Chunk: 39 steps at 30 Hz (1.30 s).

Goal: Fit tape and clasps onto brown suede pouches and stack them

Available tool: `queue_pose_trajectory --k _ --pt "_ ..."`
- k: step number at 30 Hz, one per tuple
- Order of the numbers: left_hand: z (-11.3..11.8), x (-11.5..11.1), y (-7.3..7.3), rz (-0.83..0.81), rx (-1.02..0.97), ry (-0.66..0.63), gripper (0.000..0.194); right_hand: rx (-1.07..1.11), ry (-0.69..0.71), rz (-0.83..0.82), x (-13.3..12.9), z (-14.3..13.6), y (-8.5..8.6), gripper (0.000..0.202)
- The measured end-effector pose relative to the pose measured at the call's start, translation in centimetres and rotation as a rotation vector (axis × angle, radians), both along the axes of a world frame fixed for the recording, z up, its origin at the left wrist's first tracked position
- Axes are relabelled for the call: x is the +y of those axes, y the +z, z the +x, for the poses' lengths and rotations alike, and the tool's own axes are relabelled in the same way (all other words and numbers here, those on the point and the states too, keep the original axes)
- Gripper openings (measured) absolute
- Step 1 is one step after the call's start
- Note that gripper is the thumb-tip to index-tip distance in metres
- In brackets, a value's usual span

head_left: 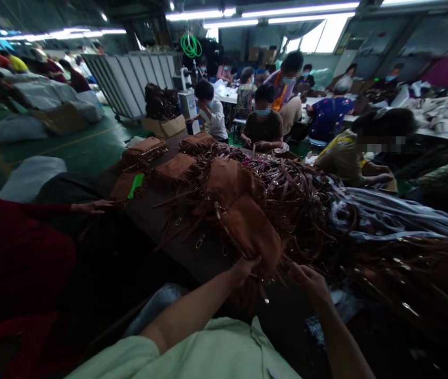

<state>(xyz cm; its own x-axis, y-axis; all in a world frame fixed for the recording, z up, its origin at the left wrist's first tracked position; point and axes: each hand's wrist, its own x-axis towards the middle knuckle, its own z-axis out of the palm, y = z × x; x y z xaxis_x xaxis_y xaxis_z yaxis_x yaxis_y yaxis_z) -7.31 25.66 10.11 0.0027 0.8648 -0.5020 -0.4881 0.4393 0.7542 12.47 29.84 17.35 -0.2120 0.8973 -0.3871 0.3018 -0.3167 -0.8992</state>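
A brown suede-like fringed bag [253, 229] lies in front of me, with a zip of metallic shine along its left edge. My left hand [245, 269] grips its near lower edge, thumb on top. At the bag's right corner my right hand [311, 281] is closed, its fingertips pinching at the thin fringe strands; dim light hides the exact hold. Beyond this bag lies another brown fringed piece [224, 179]. Loose metal snap hooks [200, 241] rest on the dark table to the left.
Brown straps [287, 181] are heaped at the back right, beside grey-white strips [389, 208]. Stacked fringed bags [143, 150] and a green comb [135, 185] lie at the left. A co-worker's hand [92, 207] reaches in at the left. Several people sit working beyond the table.
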Motion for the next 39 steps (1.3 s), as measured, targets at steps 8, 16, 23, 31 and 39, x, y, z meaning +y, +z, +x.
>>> queue_pose_trajectory --k 8,16,23,31,39 --pt "-0.4 -1.5 -3.2 -0.344 -0.317 -0.431 0.036 -0.177 -0.029 -0.004 -3.4 -2.9 -9.0 0.059" --pt "-0.2 -3.5 -3.6 -0.274 -0.222 -0.716 0.024 -0.376 0.069 0.332 -3.9 -3.3 -8.5 0.050" --pt "0.0 -4.4 -2.8 -0.086 0.166 -0.677 0.039 -0.424 0.170 0.294 -3.1 -3.7 -9.0 0.046" --pt "0.9 -6.2 -4.4 -0.069 0.328 -0.580 0.024 -0.365 0.166 0.067 -2.8 -3.0 -10.8 0.055" --pt "1.2 -7.7 -5.4 -0.156 0.377 -0.411 0.016 -0.357 0.129 0.123 -0.1 -1.4 -12.7 0.062"
